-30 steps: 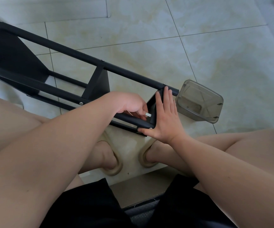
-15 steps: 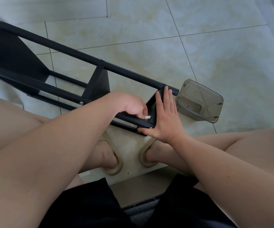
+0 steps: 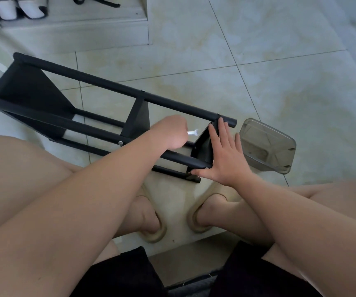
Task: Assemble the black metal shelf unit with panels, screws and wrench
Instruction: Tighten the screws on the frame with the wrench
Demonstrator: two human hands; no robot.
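Shelf unit (image 3: 29,88) lay on its side on the tiled floor (image 3: 279,61), stretching from far left to centre. Left hand (image 3: 170,133) was curled round a small silver wrench (image 3: 192,132) inside the frame. Right hand (image 3: 224,155) pressed flat, fingers straight, against the end panel (image 3: 202,144). A clear plastic container (image 3: 267,144) sat just beside it.

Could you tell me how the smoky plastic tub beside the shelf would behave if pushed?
The tub looks thin-walled and seemingly empty, so probably light and quick to slide on the glossy tiles. It seems to lie on its side, so a nudge may rock or tip it.
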